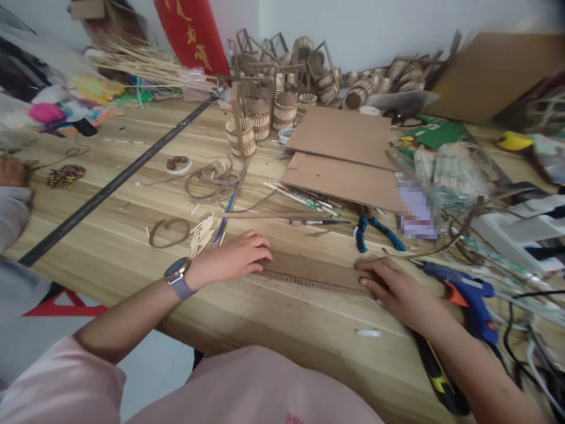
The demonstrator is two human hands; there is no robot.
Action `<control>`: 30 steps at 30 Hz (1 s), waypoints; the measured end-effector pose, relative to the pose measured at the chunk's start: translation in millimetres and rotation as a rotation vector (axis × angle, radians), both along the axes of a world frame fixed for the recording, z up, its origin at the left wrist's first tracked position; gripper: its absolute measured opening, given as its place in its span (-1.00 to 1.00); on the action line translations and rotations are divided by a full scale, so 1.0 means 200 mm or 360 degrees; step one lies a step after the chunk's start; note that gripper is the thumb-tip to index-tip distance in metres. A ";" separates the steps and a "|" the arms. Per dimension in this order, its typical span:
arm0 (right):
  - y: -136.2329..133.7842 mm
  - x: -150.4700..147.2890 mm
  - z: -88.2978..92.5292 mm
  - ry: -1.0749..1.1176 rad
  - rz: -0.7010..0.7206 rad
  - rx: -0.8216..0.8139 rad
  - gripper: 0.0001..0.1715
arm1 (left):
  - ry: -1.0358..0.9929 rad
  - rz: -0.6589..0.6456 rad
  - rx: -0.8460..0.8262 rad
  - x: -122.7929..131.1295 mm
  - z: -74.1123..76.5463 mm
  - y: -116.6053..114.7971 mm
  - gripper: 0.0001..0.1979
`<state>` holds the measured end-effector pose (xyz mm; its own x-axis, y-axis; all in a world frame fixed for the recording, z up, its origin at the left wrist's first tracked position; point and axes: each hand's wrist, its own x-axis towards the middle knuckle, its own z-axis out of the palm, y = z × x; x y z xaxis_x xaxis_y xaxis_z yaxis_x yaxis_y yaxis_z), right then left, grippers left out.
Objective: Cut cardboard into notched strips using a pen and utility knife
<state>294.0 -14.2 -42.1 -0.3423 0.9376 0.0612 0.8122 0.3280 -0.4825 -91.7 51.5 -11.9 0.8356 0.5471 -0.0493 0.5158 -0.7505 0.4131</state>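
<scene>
A narrow cardboard strip [313,272] lies on the wooden table in front of me, its near edge torn so that some corrugation shows. At its left end my left hand [242,254] holds it, fingers bent over the end and thumb beside them. My right hand [391,284] grips the right end between thumb and fingers. Just beyond the strip are a pen [320,222] and blue-handled pliers [375,232]. A blue hot glue gun [474,297] rests right of my right hand, and a black and yellow tool [436,371] lies partly under my right forearm.
Larger cardboard sheets [344,132] lie farther back, before several small slatted baskets [260,118]. Left of centre are short sticks [203,235], a coiled strip [170,232] and cord [212,182]. A long dark bar [119,182] crosses the left side. Another person's hand [12,172] shows at far left.
</scene>
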 end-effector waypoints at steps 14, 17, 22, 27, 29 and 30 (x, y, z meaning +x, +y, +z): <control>-0.03 0.05 0.02 -0.0114 0.0201 0.0068 -0.59 | -0.0070 -0.0040 0.0188 0.06 -0.06 -0.04 -0.92; -0.01 0.06 0.03 -0.0180 0.0247 0.0052 -0.60 | -0.0061 -0.0065 0.0247 0.06 -0.08 -0.04 -0.93; -0.01 0.05 0.04 -0.0330 0.0307 0.0129 -0.58 | -0.0034 -0.0103 0.0317 0.05 -0.11 -0.05 -0.88; -0.02 0.05 0.03 -0.0467 0.0327 0.0213 -0.59 | 0.0106 -0.0110 0.0412 0.04 -0.07 -0.09 -0.54; -0.02 0.05 0.03 -0.0480 0.0334 0.0230 -0.59 | 0.0129 -0.0106 0.0434 0.04 -0.06 -0.10 -0.48; -0.02 0.05 0.02 -0.0482 0.0339 0.0236 -0.60 | 0.0133 -0.0105 0.0439 0.04 -0.06 -0.10 -0.47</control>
<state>303.8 -18.3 -37.4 -0.5512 0.8325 0.0569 0.8169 0.5522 -0.1665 -83.2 30.8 -23.5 0.8691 0.4941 0.0236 0.4859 -0.8616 0.1469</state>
